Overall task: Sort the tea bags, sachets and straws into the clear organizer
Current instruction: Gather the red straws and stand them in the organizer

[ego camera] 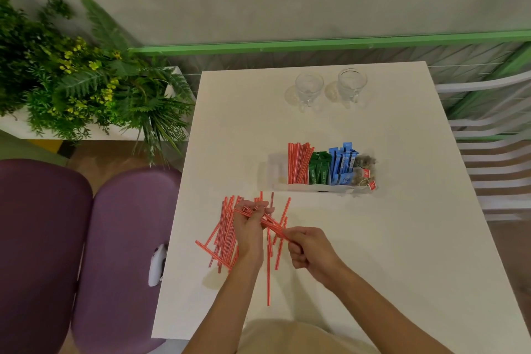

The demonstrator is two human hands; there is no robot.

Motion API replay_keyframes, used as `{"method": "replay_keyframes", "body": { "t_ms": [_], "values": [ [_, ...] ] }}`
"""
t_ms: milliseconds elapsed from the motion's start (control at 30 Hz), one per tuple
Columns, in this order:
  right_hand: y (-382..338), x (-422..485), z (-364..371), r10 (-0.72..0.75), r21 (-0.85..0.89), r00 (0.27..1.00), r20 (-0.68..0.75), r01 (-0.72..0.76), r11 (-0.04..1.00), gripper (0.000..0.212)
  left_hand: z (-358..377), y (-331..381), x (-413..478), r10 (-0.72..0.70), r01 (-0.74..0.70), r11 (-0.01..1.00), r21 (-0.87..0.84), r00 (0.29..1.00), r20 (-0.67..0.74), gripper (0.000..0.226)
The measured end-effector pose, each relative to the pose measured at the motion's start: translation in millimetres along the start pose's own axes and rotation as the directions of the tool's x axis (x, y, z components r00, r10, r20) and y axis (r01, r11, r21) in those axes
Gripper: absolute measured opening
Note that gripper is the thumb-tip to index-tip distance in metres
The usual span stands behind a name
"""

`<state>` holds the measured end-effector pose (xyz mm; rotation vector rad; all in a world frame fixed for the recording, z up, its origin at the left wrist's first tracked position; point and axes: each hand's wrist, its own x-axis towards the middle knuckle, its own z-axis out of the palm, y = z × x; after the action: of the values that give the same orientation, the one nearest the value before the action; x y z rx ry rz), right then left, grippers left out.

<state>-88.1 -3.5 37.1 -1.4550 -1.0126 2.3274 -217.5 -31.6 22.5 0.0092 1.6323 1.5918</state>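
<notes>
Now, straws [277, 227] in both hands [248, 228] [310, 250].

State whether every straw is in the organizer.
No. Red straws stand in the clear organizer; loose straws lie on the table; the left hand grips a bundle.

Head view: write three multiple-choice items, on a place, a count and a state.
1. Where in the clear plastic organizer do the tea bags sit? A) right end B) left end C) middle
2. How many clear glass cups stand on the white table? A) one B) two C) four
3. What do the left hand and right hand do? A) both grip a bundle of red striped straws B) lie flat C) hold cups
Key: 1 A, rightmost compartment holds them; 2 B, two stand side by side; 3 A, both hands' fingers curl round it.
</notes>
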Motion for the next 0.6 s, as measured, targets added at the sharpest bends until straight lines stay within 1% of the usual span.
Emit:
{"method": "replay_keyframes", "body": {
  "t_ms": [67, 167, 233, 333, 400, 467, 533, 600],
  "values": [
    [-8.5, 3.4, -11.4, 0.034, -0.048, 0.999, 0.042, -0.032, 0.998, 0.025, -7.8, 7.4, 0.4, -0.037, 0.037, 0.999, 0.005, 0.997, 0.073, 0.021],
    [-21.8, 4.8, -28.4, 0.07, -0.141, 0.991, 0.112, -0.054, 0.989, 0.031, -24.5, 17.5, 5.3, -0.098, 0.074, 0.988, 0.138, 0.98, 0.173, 0.015],
    [-28.2, 3.1, -35.5, 0.089, -0.2, 0.985, 0.15, -0.058, 0.978, 0.03, -33.0, 21.7, 6.8, -0.102, 0.033, 0.958, 0.285, 0.967, 0.234, 0.015],
    [-32.3, 1.7, -37.2, 0.131, -0.247, 0.977, 0.17, -0.086, 0.965, 0.029, -36.4, 26.3, 0.5, -0.079, -0.101, 0.849, 0.519, 0.946, 0.313, 0.012],
    [-34.3, 2.3, -35.6, 0.164, -0.268, 0.975, 0.15, -0.119, 0.956, 0.029, -33.9, 27.5, -4.0, -0.044, -0.17, 0.778, 0.605, 0.946, 0.321, 0.021],
    [-35.2, 1.8, -33.7, 0.184, -0.285, 0.974, 0.133, -0.14, 0.948, 0.029, -30.7, 25.4, -7.2, 0.003, -0.208, 0.735, 0.646, 0.953, 0.303, 0.031],
    [-33.7, 0.5, -31.8, 0.188, -0.296, 0.975, 0.118, -0.147, 0.944, 0.029, -27.9, 21.5, -12.4, 0.033, -0.215, 0.728, 0.651, 0.959, 0.28, 0.037],
    [-32.3, -1.4, -27.9, 0.169, -0.285, 0.98, 0.107, -0.132, 0.949, 0.032, -26.4, 22.0, -19.5, 0.066, -0.227, 0.749, 0.623, 0.961, 0.27, 0.04]
  ]
}}
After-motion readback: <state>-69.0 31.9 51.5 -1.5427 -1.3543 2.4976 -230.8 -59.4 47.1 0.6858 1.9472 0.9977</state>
